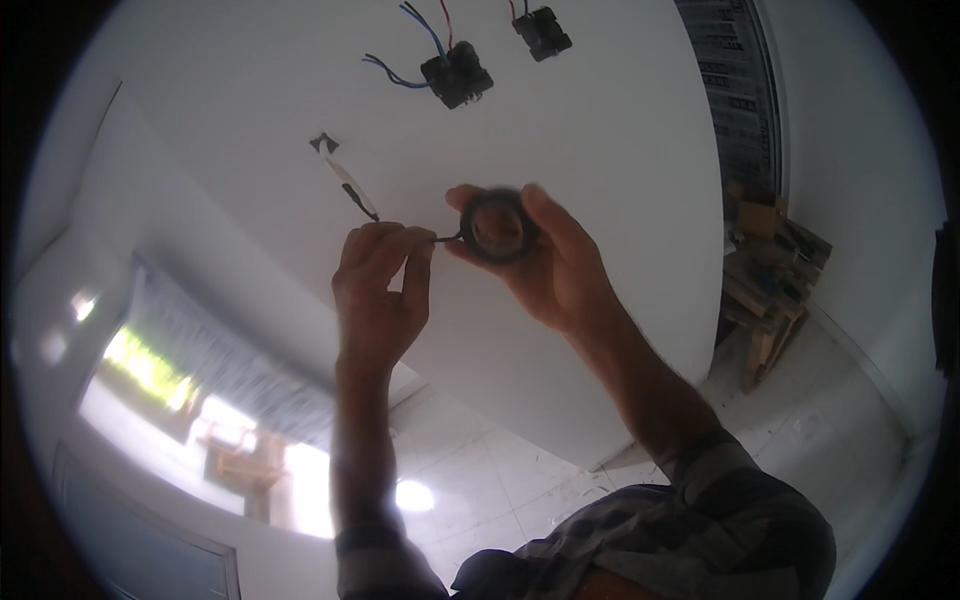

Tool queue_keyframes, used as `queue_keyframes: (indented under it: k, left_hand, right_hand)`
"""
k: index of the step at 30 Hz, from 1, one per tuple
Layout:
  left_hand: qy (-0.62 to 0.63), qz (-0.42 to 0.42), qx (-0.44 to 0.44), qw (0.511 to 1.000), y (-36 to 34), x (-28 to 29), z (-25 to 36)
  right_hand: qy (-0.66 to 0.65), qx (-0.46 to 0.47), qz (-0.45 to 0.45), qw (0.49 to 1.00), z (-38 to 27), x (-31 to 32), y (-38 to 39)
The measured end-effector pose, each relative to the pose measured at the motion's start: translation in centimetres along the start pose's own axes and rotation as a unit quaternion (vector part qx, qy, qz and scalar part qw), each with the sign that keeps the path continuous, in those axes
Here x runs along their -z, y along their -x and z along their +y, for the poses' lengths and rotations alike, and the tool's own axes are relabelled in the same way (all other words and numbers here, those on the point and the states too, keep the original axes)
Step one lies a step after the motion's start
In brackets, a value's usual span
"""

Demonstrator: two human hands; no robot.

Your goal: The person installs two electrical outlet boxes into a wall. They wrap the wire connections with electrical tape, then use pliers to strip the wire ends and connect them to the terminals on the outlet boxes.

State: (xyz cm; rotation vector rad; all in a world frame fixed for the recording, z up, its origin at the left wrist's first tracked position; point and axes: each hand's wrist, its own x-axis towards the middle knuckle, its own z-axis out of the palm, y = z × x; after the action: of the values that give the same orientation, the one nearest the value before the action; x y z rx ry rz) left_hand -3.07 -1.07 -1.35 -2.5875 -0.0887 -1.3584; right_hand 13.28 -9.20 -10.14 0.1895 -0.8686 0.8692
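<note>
My right hand (530, 260) grips a round roll of black tape (500, 194). A thin dark strip (446, 239) runs from the roll to my left hand (385, 280), whose thumb and index finger pinch it. Just beyond my left fingers, a white cable (334, 165) with a dark lower part comes out of a small dark hole (322, 142) in the white panel (630, 120). Whether my left hand also holds this cable is hidden.
Two black square boxes (456, 80) (542, 35) with blue and red wires sit higher on the panel. Wooden offcuts (762, 290) are piled at right on the tiled floor (480, 460). A bright window (150, 365) is at lower left.
</note>
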Motion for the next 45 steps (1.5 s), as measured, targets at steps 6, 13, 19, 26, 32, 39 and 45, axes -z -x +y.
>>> queue_keyframes:
  k: [6,13,19,26,32,39,45]
  left_hand:
    - [0.002,0.019,-0.016,1.0,0.0,0.1,0.0]
    - [0.038,0.019,0.006,0.999,0.0,0.5,0.1]
    - [-0.006,0.045,0.013,0.999,0.0,0.0,0.5]
    - [-0.007,0.034,0.006,0.999,-0.4,-0.1,0.8]
    - [0.004,0.049,-0.001,0.999,-0.4,-0.3,0.5]
    - [0.021,0.049,0.027,0.998,-0.1,-0.7,0.5]
    - [-0.002,0.045,0.013,0.999,-0.7,-0.2,1.1]
  right_hand:
    - [0.473,-0.042,0.065,0.877,1.8,0.2,0.7]
    - [-0.136,-0.031,0.009,0.99,0.0,-1.4,0.6]
    - [0.607,0.008,0.049,0.793,2.1,0.0,2.3]
    - [0.668,0.215,-0.077,0.708,-1.1,-2.9,0.0]
    - [0.31,-0.036,0.043,0.949,-1.1,-1.7,-3.1]
    - [0.652,-0.071,0.0,0.755,-0.9,-3.2,0.6]
    - [0.417,0.076,0.007,0.906,-1.4,-2.7,-1.7]
